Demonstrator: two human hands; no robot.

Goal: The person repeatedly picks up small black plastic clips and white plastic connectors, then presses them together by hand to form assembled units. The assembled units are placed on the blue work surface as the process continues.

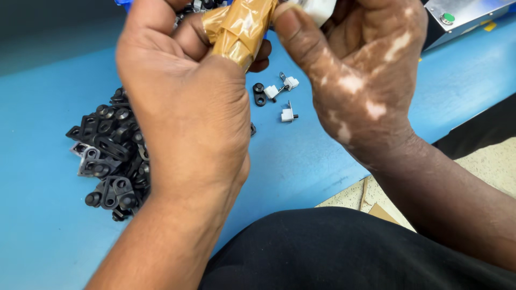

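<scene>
My left hand [183, 102] is raised close to the camera, its thumb wrapped in brown tape [239, 29], fingers curled. My right hand [360, 64] is beside it, thumb and fingers closed on a small white part [318, 8] at the top edge. The two hands meet above a blue work surface [43, 225]. Whether the left fingers hold anything is hidden. Below the hands lie two small white parts with metal pins [288, 114] and a single black plastic piece [259, 94].
A heap of black plastic bracket pieces [110, 153] lies left of my left wrist. A grey machine with a green button [449, 17] stands at the top right. A beige floor [484, 161] shows beyond the table edge on the right.
</scene>
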